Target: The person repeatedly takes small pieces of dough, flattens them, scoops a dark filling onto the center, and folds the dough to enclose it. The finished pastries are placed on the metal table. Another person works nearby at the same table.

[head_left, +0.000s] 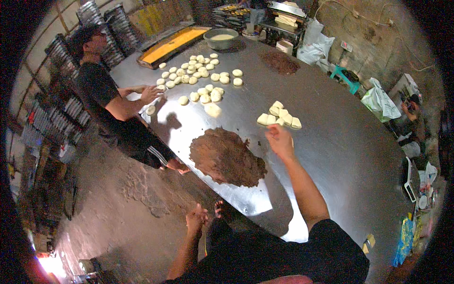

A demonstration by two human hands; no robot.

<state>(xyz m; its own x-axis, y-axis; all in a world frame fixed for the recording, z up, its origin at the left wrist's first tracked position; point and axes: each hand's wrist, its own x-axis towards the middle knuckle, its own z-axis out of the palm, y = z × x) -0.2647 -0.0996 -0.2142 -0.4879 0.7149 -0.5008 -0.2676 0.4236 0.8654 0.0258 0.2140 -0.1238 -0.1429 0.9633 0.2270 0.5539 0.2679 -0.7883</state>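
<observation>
Metal tabletop (pixel 340 142) bears pale dough pieces (pixel 284 113) clustered at two o'clock from the view's centre; just below them, at three, the right hand (pixel 280 141) has bent, blurred fingers, and whether they grip dough cannot be told. At seven, beyond the table's near edge, the left hand (pixel 196 217) is loosely curled, its palm hidden. Light fingertips, kept clear of the crumbly brown mound (pixel 227 158) at centre, should best leave each piece clean and unsquashed.

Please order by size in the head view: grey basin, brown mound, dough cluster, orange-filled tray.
Brown mound
Orange-filled tray
Grey basin and dough cluster: too alike to rank.
Real sizes are unsure; the mound is nearer.
</observation>
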